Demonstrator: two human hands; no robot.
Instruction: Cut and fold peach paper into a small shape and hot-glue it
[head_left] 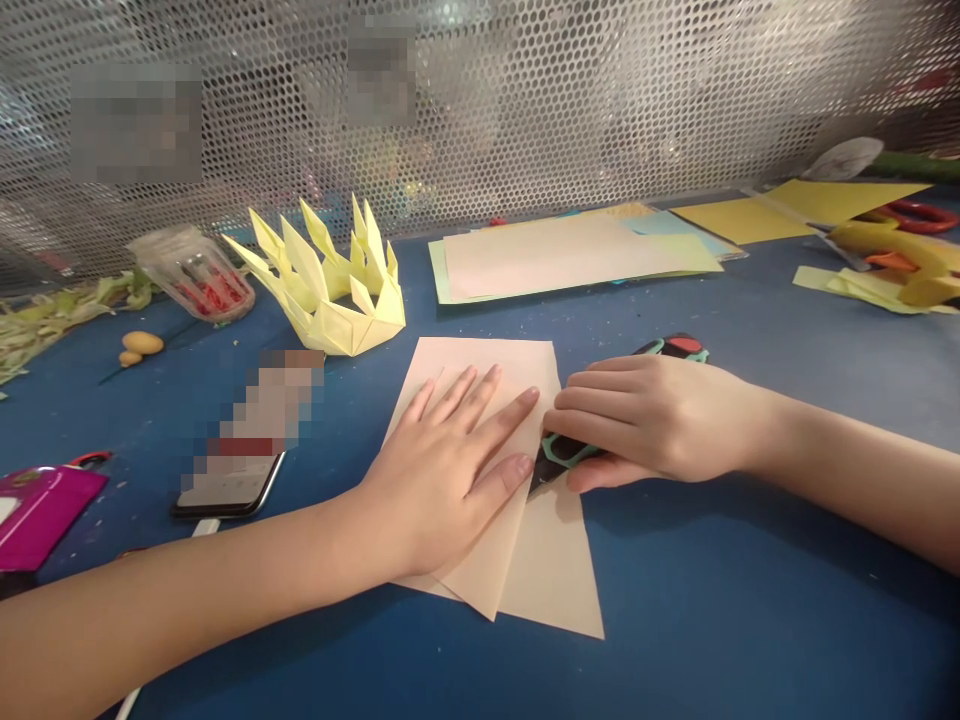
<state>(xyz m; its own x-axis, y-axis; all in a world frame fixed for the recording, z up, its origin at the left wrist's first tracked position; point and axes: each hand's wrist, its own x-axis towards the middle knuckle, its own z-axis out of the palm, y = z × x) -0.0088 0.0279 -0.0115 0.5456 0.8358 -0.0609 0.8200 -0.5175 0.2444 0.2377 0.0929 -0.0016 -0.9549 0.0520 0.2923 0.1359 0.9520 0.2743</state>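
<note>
A folded sheet of pale pink paper (499, 545) lies at the near middle of a blue surface (720, 600), its lower layer fanning out to the right. The left hand (442, 470) presses flat on top, fingers spread, while the right hand (652, 420) grips a black-and-green cutter (566, 452) with a red patch, its near end at the sheet's right-hand edge. To the left, a magenta packet (64, 515) rests near the frame's side, and a phone (232, 485), partly blurred, lies beside the left forearm with a white cable (206, 527) at its near end. Beyond the paper stands a pale yellow paper crown (352, 328), its points upright; left of it are two small yellow-orange ovals (142, 343) and a tilted clear jar (191, 270) with red contents. Farther back, pink and green sheets (555, 260) lie stacked, with yellow sheets (742, 218) to their right. A perforated metal screen (525, 110) spans the background.
</note>
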